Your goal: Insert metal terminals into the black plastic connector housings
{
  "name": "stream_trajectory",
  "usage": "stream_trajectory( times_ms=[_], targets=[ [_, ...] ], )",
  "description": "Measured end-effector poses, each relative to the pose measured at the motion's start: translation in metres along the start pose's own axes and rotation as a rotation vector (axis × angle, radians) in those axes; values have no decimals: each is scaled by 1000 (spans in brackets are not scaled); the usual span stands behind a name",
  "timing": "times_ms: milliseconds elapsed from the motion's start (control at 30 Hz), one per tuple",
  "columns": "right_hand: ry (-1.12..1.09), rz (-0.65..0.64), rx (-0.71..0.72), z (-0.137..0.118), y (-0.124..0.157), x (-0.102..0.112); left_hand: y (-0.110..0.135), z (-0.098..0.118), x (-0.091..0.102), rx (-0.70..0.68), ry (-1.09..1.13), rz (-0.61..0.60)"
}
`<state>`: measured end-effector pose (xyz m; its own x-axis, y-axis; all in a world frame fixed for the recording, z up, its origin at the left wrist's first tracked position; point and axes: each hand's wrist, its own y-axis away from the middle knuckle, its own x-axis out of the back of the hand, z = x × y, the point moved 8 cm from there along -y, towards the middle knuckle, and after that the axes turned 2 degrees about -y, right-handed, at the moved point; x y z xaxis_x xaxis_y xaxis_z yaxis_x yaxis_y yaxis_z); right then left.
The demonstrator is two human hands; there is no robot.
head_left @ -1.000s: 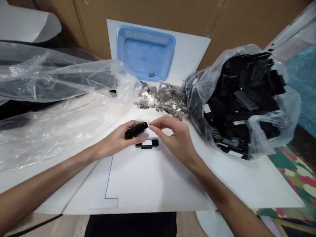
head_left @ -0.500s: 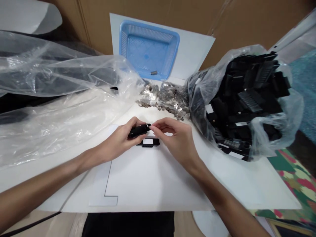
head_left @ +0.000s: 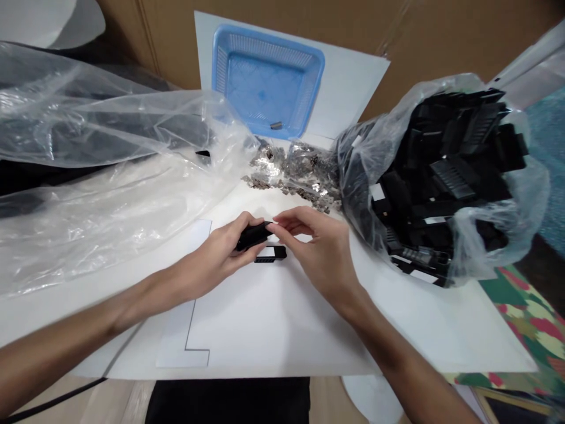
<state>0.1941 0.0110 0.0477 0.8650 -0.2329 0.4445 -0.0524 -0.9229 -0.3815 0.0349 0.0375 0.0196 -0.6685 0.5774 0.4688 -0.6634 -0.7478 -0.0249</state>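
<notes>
My left hand point(head_left: 225, 247) is closed around a black plastic part point(head_left: 251, 235), holding it just above the white table. At this part's right end, the thumb and forefinger of my right hand point(head_left: 309, 241) are pinched together; whatever they grip is hidden or too small to name. A second black plastic part point(head_left: 276, 253) with a white label lies on the table just below, partly covered by my left fingers. Beyond my hands is a pile of small metal pieces point(head_left: 304, 191), some loose and some in clear bags.
A blue basket point(head_left: 215, 76) with one small metal piece inside stands at the back. On the right, a clear plastic bag point(head_left: 362, 159) bulges with black plastic parts. Crumpled clear plastic sheeting point(head_left: 132, 218) covers the left side. White paper point(head_left: 247, 330) lies in front.
My left hand has shifted slightly right with the black part, now covering more of the labelled part below. The right fingertips stay at its end. The camera view has moved slightly.
</notes>
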Motion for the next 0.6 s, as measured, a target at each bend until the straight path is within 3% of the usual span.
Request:
stream_trajectory(
  times_ms=[133,300,400,533,600],
  targets=[
    [-216,-66,-182,17,-4,0,3,0,3,24,-4,22],
    [-373,-244,-272,23,-4,-5,3,0,5,11,3,25],
    [-345,-230,-290,22,-1,-9,3,2,3,-3,-16,17],
    [-189,-106,-238,16,1,-5,5,1,-1,55,-32,26],
    [-178,-117,-208,14,0,-4,5,2,1,64,-34,44]
  ],
)
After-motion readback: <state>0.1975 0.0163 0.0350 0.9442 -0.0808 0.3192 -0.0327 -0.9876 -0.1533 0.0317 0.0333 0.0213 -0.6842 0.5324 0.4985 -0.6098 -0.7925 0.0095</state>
